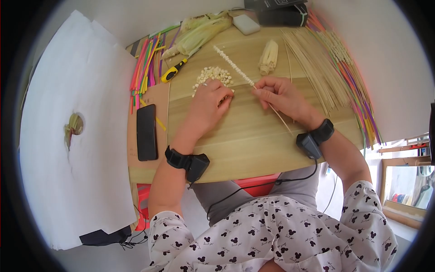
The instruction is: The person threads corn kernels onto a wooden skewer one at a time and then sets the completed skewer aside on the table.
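Observation:
My right hand (282, 97) pinches a thin wooden skewer (280, 119) just below a row of pale kernels (233, 65) threaded along its upper part. The skewer slants up to the left. My left hand (212, 100) is at the near edge of a pile of loose pale kernels (213, 75), its thumb and fingers drawn together around a kernel that shows at the fingertips. Behind my right hand lies a stripped corn cob (268, 57). Up and left of the pile is a yellow and black cutter (174, 70).
Corn husks (199, 36) lie at the back. Colored straws (146, 68) and a phone (146, 132) are on the left. Bare skewers (317, 68) and filled skewers (340, 52) fan out at the right. A white box (246, 24) stands near a black box (283, 16).

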Tool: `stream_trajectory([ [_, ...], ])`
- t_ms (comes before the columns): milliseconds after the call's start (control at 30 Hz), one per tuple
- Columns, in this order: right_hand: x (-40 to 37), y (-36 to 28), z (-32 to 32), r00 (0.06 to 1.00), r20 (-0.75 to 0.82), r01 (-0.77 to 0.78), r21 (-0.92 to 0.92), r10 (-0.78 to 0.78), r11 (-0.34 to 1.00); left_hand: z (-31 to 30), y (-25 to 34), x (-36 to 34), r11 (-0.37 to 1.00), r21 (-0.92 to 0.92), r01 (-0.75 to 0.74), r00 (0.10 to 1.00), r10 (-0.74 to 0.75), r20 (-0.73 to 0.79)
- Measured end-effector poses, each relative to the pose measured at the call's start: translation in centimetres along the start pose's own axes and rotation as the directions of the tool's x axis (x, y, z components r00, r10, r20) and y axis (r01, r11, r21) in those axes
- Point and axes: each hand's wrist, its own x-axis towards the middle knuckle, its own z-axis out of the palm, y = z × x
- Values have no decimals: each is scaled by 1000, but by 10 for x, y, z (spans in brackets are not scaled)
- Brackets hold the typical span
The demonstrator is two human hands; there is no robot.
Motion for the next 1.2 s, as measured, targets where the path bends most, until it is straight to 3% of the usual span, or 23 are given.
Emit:
stream_trajectory([
  [233,0,-1,1,1000,3,-14,13,14,1000,-3,-15,-1,994,112,-9,995,19,-95],
  [533,0,2,-1,999,42,14,6,-14,1000,-2,-24,0,999,15,43,988,-40,-146],
  [633,1,3,0,999,38,1,11,-1,1000,0,-30,-2,994,-17,103,986,-105,-132],
  [700,2,4,-2,999,42,-11,4,11,1000,4,-36,-3,950,-218,222,948,-263,-181],
  [733,2,4,-2,999,46,-24,-4,25,1000,4,-40,-4,951,-217,220,948,-261,-184],
  [800,2,2,-2,998,46,-29,-15,30,999,2,-46,-3,838,-426,340,881,-442,-167],
  [833,2,1,-2,998,47,-38,-25,39,999,0,-47,-2,841,-423,338,880,-442,-175],
  [900,0,-1,-1,998,59,-32,-26,33,999,-6,-48,0,657,-705,268,824,-536,-186],
  [933,0,-2,0,997,65,-31,-25,33,999,-10,-51,0,662,-701,265,820,-537,-197],
  [1000,-1,-4,2,996,84,-22,-27,25,999,-16,-59,-2,479,-846,233,789,-602,-124],
  [1033,-2,-5,2,995,93,-22,-27,24,999,-16,-62,-2,484,-844,229,787,-603,-132],
  [1100,-2,-5,2,993,121,-7,-20,9,1000,-17,-67,-4,261,-960,105,770,-632,-88],
  [1133,-2,-5,3,990,144,3,-12,-1,1000,-17,-71,-4,265,-959,102,768,-634,-94],
  [1200,-3,-3,2,985,173,23,1,-23,1000,-19,-76,-4,50,-999,13,770,-638,-22],
])
